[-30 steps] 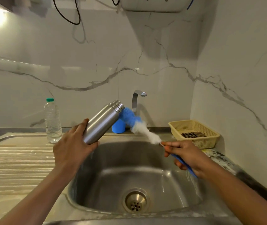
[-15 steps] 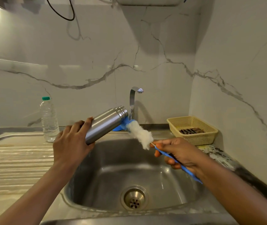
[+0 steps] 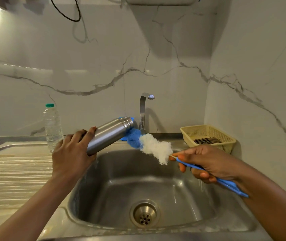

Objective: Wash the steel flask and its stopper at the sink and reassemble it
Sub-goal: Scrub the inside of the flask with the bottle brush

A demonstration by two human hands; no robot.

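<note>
Steel flask (image 3: 110, 134) tilted above the sink's (image 3: 104, 180) back-left edge, brushed body gleaming, ringed neck aimed up toward the tap (image 3: 143, 110). Left hand (image 3: 71, 153) wraps its base. Bottle brush (image 3: 154, 146), blue tip then white fluff, sits right at the mouth. Right hand (image 3: 206, 162) clamps its blue handle over the sink. Yellow basket (image 3: 187, 136) right of the sink, plastic bottle (image 3: 52, 126) left.
</note>
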